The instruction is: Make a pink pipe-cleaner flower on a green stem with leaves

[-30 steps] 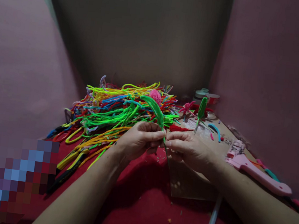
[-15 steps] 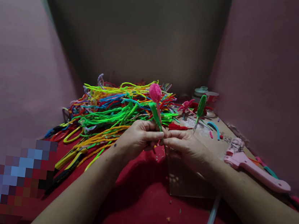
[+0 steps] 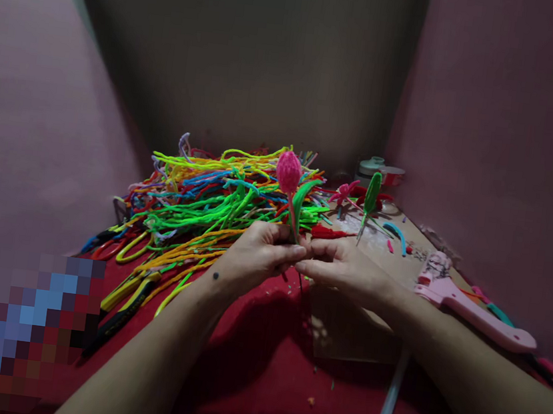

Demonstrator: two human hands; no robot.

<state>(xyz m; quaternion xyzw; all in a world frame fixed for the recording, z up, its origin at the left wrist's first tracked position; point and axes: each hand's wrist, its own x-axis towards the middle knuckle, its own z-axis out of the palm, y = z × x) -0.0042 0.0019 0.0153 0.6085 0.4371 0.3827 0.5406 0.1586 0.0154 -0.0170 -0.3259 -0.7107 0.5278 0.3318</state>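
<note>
A pink pipe-cleaner flower (image 3: 289, 172) with a rounded, bud-like head stands upright above my hands. One green leaf (image 3: 302, 198) curves up along the right side of its stem. My left hand (image 3: 268, 252) pinches the stem between thumb and fingers just below the leaf. Closed fingertips of my right hand (image 3: 337, 261) meet the left ones at the lower stem, whose thin end shows beneath. Exactly what the right fingers grip is partly hidden. Behind the right hand, a separate green leaf (image 3: 372, 193) on a wire stands up.
A heap of coloured pipe cleaners (image 3: 201, 201) lies behind my left hand, with yellow-and-black pliers (image 3: 128, 306) in front. A pink glue gun (image 3: 477, 317) lies at right, near cardboard (image 3: 355, 341). A translucent stick (image 3: 391, 399) shows below my right forearm. A jar (image 3: 371, 167) stands behind.
The flower has turned in my fingers: its leaf, formerly on the left of the stem, is now on the right. The bud stands more upright, and both hands stay nearly in place.
</note>
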